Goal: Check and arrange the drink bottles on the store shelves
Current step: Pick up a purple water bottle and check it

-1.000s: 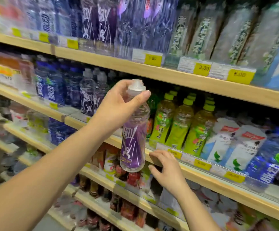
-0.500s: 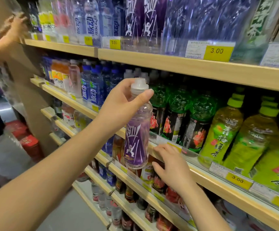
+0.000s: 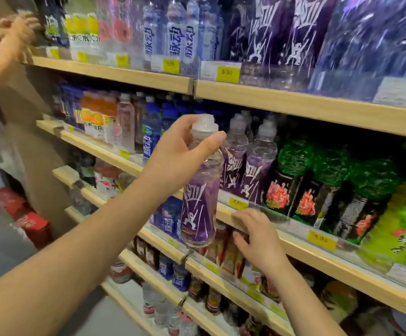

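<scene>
Holding a purple bottle (image 3: 198, 212) by its neck, my left hand (image 3: 180, 151) has thumb and fingers curled just under the white cap (image 3: 204, 122), so the bottle hangs nearly upright in the air in front of the middle shelf (image 3: 301, 251). My right hand (image 3: 255, 236) grips nothing, its fingers loosely spread at that shelf's front edge, just right of the bottle's base. Two matching bottles (image 3: 257, 170) stand on the shelf behind, with green-topped bottles (image 3: 291, 180) beside them. Another person's hand (image 3: 20, 27) reaches toward the top shelf (image 3: 114, 73) at far left.
</scene>
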Tool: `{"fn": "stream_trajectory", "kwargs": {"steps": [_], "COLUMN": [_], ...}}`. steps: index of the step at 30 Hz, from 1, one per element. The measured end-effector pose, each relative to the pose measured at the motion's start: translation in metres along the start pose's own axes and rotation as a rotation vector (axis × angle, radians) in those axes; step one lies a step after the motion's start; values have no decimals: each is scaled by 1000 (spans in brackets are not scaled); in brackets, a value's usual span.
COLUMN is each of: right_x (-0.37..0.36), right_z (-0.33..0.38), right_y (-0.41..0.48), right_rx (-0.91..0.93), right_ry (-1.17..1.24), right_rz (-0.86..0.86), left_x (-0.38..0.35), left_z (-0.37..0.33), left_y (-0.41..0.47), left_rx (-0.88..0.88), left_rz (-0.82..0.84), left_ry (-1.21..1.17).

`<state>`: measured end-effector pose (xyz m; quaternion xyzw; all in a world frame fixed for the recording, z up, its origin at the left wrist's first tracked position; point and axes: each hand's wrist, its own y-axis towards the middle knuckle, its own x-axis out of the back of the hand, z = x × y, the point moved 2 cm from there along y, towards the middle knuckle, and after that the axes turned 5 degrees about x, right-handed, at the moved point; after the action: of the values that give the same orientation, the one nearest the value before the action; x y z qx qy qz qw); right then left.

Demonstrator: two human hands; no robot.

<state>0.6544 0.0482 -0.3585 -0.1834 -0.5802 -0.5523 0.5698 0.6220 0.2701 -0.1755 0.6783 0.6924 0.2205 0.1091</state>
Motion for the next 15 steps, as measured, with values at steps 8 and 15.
{"fn": "stream_trajectory", "kwargs": {"steps": [8, 15], "right_x": [-21, -30], "right_z": [23, 23], "right_y": [24, 32], "right_rx": [-75, -40], "right_ry": [15, 9], "right_rz": [-45, -122], "left_x": [45, 47], "left_z": [13, 32], "left_y": [32, 58], "left_rx": [-16, -34], "left_rz": [44, 64], "left_ry": [-48, -30]}}
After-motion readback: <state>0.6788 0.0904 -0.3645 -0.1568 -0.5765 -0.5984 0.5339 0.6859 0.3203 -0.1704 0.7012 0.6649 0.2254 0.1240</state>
